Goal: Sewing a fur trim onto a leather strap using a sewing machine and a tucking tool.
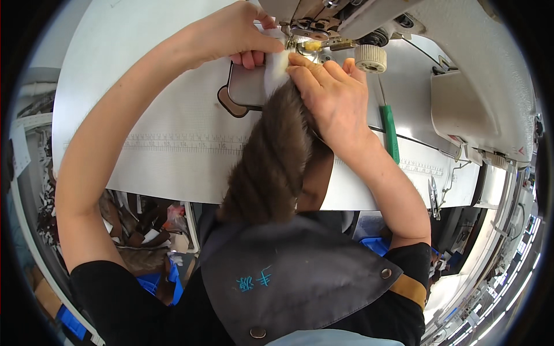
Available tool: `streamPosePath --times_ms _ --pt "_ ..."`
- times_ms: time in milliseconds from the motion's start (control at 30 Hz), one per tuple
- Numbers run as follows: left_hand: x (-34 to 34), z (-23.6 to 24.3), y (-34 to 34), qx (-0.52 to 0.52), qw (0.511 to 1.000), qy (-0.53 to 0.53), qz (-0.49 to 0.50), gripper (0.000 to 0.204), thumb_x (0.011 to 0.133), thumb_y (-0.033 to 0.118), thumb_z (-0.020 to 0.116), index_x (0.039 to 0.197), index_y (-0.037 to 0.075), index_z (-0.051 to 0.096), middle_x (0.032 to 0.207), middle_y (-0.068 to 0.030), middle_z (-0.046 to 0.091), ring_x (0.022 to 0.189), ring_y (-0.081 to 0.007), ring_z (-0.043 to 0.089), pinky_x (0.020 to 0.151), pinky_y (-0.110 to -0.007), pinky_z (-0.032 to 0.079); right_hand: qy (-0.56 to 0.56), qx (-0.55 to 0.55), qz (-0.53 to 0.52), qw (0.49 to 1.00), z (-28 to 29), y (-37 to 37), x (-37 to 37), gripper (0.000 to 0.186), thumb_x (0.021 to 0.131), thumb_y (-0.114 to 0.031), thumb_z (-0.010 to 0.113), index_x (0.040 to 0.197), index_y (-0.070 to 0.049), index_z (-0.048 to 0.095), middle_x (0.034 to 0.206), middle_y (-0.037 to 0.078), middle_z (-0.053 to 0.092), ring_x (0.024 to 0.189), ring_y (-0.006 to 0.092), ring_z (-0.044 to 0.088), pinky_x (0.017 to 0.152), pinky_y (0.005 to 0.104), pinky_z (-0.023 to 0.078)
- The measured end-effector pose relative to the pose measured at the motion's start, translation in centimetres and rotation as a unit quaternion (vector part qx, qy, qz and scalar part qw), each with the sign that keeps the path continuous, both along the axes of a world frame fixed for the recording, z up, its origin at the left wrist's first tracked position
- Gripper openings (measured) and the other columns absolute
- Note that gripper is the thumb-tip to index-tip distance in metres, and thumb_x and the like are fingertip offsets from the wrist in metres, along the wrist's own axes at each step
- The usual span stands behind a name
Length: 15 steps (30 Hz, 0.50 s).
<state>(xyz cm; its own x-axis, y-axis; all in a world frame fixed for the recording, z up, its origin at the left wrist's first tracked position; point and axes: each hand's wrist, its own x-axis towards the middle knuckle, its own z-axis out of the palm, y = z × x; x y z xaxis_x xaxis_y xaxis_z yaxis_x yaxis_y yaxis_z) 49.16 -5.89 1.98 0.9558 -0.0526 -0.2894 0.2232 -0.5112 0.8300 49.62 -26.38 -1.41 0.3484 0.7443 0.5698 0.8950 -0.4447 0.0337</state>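
At the sewing machine's needle area (293,41), my left hand (254,41) pinches the top of a white fluffy strip (276,75) from the left, fingers curled. My right hand (326,92) is closed on the same strip at its right edge, fingertips just below the presser foot. A long dark brown fur piece (262,161) runs from beneath my right hand down over the table's front edge toward my apron, with a smooth brown backing (316,184) showing on its right. A metal plate (245,86) lies left of the strip. The fingertips partly hide the stitching point.
The white table (115,167) carries printed rulers. The machine body (473,98) and knob (370,57) overhang the right. A green-handled screwdriver (390,132) and metal snips (434,199) lie at right. Below sit a scrap bin (138,225) and blue containers (375,245).
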Motion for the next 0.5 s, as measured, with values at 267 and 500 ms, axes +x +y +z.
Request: streamPosePath --times_ms 267,500 --pt "0.1 0.1 0.0 -0.022 1.000 0.021 0.004 0.025 0.079 0.026 0.069 0.068 0.004 0.062 0.060 -0.0032 0.058 0.054 -0.0098 0.054 0.051 -0.023 0.042 0.025 0.018 -0.006 1.000 -0.3 -0.2 -0.1 0.017 0.074 -0.010 0.062 0.092 -0.011 0.064 0.084 -0.002 0.062 0.074 0.0162 0.056 0.070 0.0324 0.041" --pt "0.7 -0.4 0.3 -0.030 0.999 0.003 0.018 0.025 0.079 0.024 0.070 0.068 0.004 0.061 0.062 -0.0039 0.059 0.055 -0.0110 0.054 0.051 -0.023 0.043 0.048 -0.010 -0.004 0.999 -0.2 -0.1 0.6 0.019 0.073 -0.008 0.061 0.092 -0.011 0.065 0.074 0.001 0.052 0.070 0.0186 0.052 0.062 0.0307 0.040"
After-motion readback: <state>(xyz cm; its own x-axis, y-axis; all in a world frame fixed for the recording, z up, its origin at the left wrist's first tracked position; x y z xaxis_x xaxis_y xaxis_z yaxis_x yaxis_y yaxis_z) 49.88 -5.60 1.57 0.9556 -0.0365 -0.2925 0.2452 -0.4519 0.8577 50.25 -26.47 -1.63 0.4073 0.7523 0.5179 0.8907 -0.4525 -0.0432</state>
